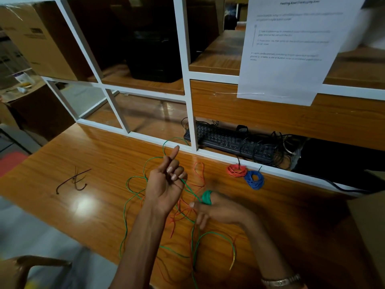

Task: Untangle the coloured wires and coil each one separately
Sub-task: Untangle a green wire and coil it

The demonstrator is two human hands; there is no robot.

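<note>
**Wire sorting at a wooden desk: green wire in hand, two coils set aside**

Left hand, centre of the frame: raised palm-up, index finger pointing away, the other fingers curled round a strand of green wire that runs taut to the right hand.

Right hand, just right of centre: resting low over the desk, a small green coil wound round its fingers and held there. A metal watch sits on that wrist at the lower edge.

Green wire, remainder: loose loops spread over the desk around and below both hands, reaching up to the white frame at centre.

Orange wire, loose: tangled among the green loops under and between the hands.

Orange coil, right of centre: finished, lying on the desk against the frame's bottom rail.

Blue coil: finished, touching the orange coil on its lower right.

Black cable ties, left of centre: a few, lying crossed, well apart from the wires.

Black keyboard, behind the frame, with dark cables heaped at its right.

Printed sheet, upper right: taped to the frame; text too blurred to read.

Cardboard box, upper left: label unreadable.
</note>
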